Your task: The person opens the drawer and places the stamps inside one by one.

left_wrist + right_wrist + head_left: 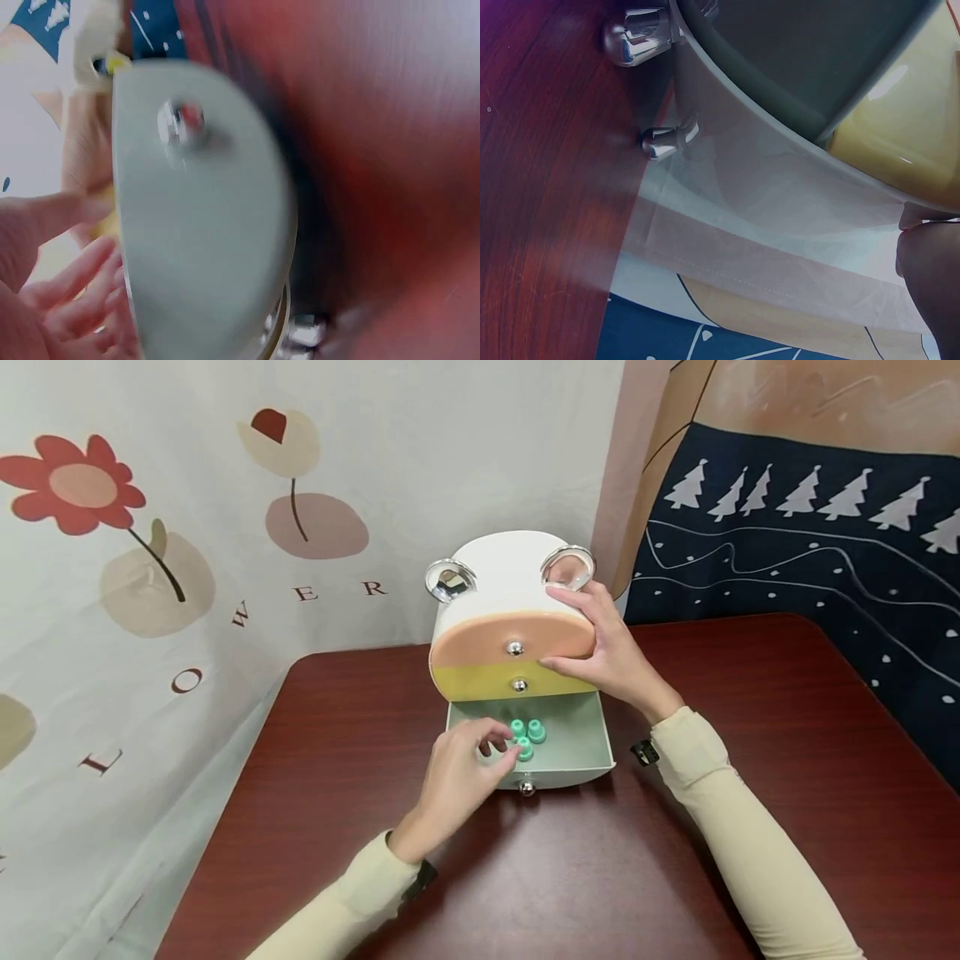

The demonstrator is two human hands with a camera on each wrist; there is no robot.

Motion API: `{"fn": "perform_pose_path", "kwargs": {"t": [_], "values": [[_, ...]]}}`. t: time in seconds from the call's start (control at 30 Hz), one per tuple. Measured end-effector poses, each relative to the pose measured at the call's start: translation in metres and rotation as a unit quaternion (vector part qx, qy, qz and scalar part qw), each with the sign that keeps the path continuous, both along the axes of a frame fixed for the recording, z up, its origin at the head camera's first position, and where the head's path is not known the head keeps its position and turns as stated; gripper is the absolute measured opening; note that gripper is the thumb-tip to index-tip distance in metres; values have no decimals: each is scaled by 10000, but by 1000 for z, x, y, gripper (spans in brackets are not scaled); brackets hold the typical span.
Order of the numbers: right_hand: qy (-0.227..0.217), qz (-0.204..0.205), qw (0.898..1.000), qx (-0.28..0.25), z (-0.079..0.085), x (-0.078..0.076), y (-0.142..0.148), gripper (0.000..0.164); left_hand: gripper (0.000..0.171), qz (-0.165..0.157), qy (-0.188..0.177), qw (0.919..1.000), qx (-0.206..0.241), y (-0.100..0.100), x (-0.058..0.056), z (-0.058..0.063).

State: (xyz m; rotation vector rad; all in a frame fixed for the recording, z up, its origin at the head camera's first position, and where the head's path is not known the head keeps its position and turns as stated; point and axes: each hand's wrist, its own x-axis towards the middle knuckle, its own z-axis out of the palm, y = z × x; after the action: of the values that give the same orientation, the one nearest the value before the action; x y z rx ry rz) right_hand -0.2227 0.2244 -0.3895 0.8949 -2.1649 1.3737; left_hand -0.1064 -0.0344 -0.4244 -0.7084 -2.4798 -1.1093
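Note:
A small rounded storage box with stacked drawers (517, 568) stands on the table, with silver ring-shaped eyes on its white top. Its bottom green drawer (573, 747) is pulled out and holds three small teal stepped pieces (536, 732). Over this drawer is my left hand (461, 768), thumb and fingertips beside the nearest piece. In the left wrist view the thumb and fingers stand apart, and nothing shows between them. My right hand (618, 652) grips the box's right side, its thumb across the yellow drawer front (472, 682) and its fingers up by the right eye.
The dark red wooden table (337, 777) lies under the box. Silver feet (660, 142) support the box, and a silver knob (527, 788) sticks out from the drawer. Printed cloths (420, 460) hang behind the table.

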Motion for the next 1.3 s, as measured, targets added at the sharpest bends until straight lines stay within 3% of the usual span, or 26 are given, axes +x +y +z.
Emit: {"fn": "perform_pose_path", "kwargs": {"t": [0.1, 0.2, 0.3, 0.37, 0.43, 0.5, 0.53, 0.6, 0.73, 0.83, 0.93, 1.0, 1.07, 1.3], "values": [[22, 27, 10000, -25, 1, 1, -1, 90, 16, -243, 123, 9985, 479, -2, 17, -2], [1, 19, 10000, -30, 2, 1, -1, 92, 16, -589, -334, 9946, 782, -4, 28, -3], [-56, -29, 10000, -26, 2, 3, -3, 93, 12, -681, -899, 9895, 901, -4, 37, -7], [-87, -53, 9999, -46, 5, 6, -4, 92, 12, -511, -1179, 9879, 865, -1, 42, -14], [-150, -34, 9999, -59, 12, 14, -6, 89, 14, -144, -1437, 9857, 864, 1, 48, -21], [-204, 17, 9998, -82, 18, 21, -10, 86, 15, 276, -1764, 9781, 1070, 3, 54, -28], [-217, 47, 9997, -87, 22, 24, -11, 84, 14, 465, -1947, 9717, 1254, 4, 57, -31], [-214, 66, 9997, -59, 28, 30, -14, 83, 14, 704, -2394, 9505, 1853, 6, 62, -35], [-230, 25, 9997, -60, 30, 33, -15, 85, 19, 837, -3147, 8893, 3210, 14, 67, -42], [-325, -6, 9994, -81, 30, 34, -13, 86, 21, 810, -3412, 8441, 4056, 24, 68, -47], [-359, 9, 9993, -83, 31, 32, -10, 87, 20, 833, -3429, 8130, 4632, 35, 65, -51], [-344, 29, 9994, -67, 32, 31, -9, 87, 19, 886, -3347, 8036, 4841, 42, 64, -53], [-302, 20, 9995, -45, 33, 30, -9, 87, 18, 924, -3257, 7995, 4961, 48, 61, -54], [-308, 40, 9995, -53, 32, 34, -12, 84, 17, 1084, -3047, 7980, 5086, 52, 46, -58]]}}
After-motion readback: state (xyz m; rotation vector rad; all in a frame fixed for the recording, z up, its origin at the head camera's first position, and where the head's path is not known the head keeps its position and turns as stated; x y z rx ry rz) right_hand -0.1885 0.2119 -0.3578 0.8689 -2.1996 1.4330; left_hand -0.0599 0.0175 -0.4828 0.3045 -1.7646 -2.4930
